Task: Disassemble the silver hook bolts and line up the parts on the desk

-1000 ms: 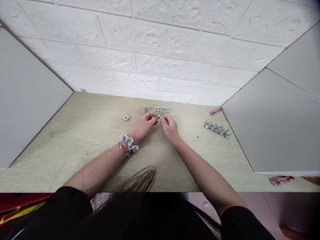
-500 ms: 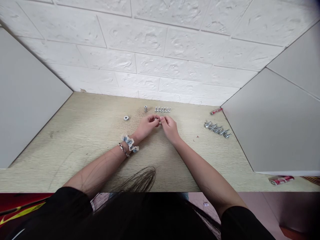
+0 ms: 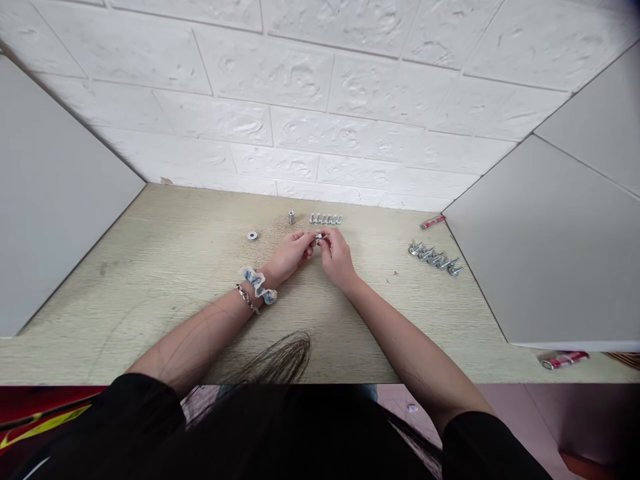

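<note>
Left hand [image 3: 294, 255]: fingers pinching small silver metal piece [image 3: 319, 236] from the left
Right hand [image 3: 338, 259]: fingers pinching its right
Piece: between both hands, long axis too small to tell

The person wears a black short-sleeved top [image 3: 310, 433], ruffled blue-and-white scrunchie [image 3: 259, 285] and silver-coloured chain bracelet [image 3: 247, 299], both on the left wrist [image 3: 271, 272].

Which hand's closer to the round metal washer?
Left. The left hand is just to the right of the washer and slightly nearer the wearer; the right hand is farther right, beyond the left one.
</note>
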Motion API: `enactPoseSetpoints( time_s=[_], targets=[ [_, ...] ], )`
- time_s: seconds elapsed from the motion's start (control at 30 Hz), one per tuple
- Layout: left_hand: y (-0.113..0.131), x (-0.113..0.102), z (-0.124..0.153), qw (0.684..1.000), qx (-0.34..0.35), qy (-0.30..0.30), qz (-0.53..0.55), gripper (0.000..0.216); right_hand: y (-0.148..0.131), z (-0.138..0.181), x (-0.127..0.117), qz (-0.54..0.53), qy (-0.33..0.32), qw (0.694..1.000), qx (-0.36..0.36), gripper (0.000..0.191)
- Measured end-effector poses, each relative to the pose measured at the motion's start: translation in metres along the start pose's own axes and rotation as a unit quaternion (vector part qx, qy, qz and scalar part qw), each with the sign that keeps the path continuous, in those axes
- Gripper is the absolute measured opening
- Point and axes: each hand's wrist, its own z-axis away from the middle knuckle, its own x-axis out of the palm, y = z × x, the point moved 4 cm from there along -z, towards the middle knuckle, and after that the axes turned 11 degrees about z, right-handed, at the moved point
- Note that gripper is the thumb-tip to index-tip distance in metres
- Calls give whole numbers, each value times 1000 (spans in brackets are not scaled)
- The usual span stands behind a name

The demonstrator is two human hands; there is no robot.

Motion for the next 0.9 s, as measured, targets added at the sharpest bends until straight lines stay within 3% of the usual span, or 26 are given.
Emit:
enactPoseSetpoints(
  time_s=[0.13,0.3,0.37,0.5,0.63,0.9],
  targets=[
    [-1,1,1,997,-41,16,66,18,0,0,0,11,-1,1000,-7,22],
    [0,-2,0,995,-38,45,86,12,5,-1,-3,-25,15,996,82,22],
    [3,-3,0,997,-8,51,57,9,7,-2,-2,-21,-7,994,111,7],
    [7,0,1,996,59,18,-67,8,8,-2,-1,-20,-62,990,123,37],
    [6,1,1,978,98,-14,-182,11,10,-2,-1,-44,-58,987,142,42],
    [4,5,3,977,66,-35,-200,13,14,-3,-6,-18,2,986,165,28]
  ],
)
